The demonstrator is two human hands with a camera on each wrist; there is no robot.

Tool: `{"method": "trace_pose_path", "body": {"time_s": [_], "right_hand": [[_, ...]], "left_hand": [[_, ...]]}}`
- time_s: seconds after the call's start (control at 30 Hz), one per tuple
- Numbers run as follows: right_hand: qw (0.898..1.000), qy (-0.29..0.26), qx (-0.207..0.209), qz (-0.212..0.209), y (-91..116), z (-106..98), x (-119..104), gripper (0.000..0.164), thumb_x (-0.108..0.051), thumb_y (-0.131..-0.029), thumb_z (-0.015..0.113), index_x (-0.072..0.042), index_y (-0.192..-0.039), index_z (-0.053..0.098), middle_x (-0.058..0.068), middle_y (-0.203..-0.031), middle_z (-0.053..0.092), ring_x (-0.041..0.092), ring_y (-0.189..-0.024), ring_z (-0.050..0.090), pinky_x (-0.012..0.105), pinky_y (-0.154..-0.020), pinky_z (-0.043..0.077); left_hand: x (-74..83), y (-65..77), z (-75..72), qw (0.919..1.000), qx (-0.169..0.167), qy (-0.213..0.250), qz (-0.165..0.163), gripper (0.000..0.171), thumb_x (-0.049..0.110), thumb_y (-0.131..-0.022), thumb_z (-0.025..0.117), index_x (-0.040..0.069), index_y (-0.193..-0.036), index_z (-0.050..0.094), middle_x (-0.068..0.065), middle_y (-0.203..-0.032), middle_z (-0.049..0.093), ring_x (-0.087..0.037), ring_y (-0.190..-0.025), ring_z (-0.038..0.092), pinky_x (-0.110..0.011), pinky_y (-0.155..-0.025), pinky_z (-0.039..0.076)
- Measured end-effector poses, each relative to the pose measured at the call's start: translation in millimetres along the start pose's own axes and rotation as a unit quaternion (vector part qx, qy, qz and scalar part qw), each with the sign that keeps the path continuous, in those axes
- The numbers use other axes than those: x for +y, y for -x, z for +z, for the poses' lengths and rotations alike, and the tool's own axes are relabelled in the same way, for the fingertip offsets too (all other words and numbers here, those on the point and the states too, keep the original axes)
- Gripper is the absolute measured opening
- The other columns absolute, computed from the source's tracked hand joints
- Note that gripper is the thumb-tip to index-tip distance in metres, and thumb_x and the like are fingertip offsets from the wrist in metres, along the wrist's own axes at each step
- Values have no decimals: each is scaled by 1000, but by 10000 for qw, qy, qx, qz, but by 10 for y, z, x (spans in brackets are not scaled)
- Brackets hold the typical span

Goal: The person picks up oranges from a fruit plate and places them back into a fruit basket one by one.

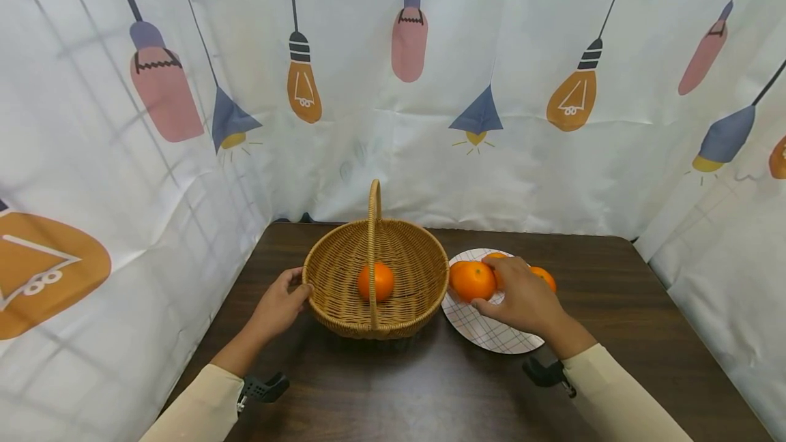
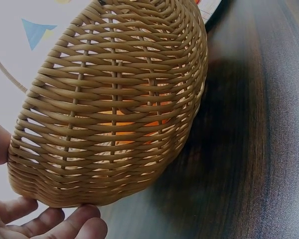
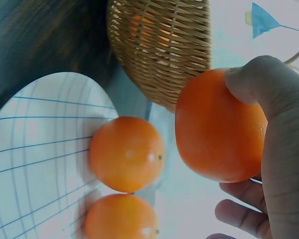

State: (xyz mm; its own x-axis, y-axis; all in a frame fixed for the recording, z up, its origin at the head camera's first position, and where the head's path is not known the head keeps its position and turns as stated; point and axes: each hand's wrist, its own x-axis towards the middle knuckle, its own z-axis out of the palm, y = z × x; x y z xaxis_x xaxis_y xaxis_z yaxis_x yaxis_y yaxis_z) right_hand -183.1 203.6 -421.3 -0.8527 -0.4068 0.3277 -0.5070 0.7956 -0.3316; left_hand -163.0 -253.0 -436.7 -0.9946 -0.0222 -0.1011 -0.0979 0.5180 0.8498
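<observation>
A wicker basket (image 1: 417, 271) with a tall arched handle stands on the table, one orange (image 1: 384, 282) lying inside it. At the basket's left rim, my left hand (image 1: 281, 304) grips the edge, thumb over the rim and fingers against the outer wall; the left wrist view shows those fingertips (image 2: 92, 229) touching the weave. My right hand (image 1: 522, 295) holds an orange (image 3: 217, 129) above the plate (image 1: 491, 338), thumb pressed on its side. Other oranges (image 3: 127, 154) rest on this white checked plate, partly hidden behind the right hand.
The dark wooden table (image 1: 393, 394) carries the basket left of the plate, their edges close together. A white curtain (image 1: 381, 149) printed with lamps hangs behind the table and along both sides. Each wrist wears a black strap (image 1: 264, 387).
</observation>
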Motion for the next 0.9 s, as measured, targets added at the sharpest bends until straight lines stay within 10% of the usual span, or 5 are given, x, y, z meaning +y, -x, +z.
{"method": "trace_pose_path", "body": {"time_s": [0.9], "right_hand": [[9999,-51,-86,100,-256,-116,-261,80,-57,-79,81,-14,-142,57,6,-135,59,25,-116,53,46,-77,56]], "left_hand": [[-1,1,4,10000,39,50,-6,59,25,-105,51,-5,-153,33,-26,-148,43,-37,-122,59,-42,-90,58]]}}
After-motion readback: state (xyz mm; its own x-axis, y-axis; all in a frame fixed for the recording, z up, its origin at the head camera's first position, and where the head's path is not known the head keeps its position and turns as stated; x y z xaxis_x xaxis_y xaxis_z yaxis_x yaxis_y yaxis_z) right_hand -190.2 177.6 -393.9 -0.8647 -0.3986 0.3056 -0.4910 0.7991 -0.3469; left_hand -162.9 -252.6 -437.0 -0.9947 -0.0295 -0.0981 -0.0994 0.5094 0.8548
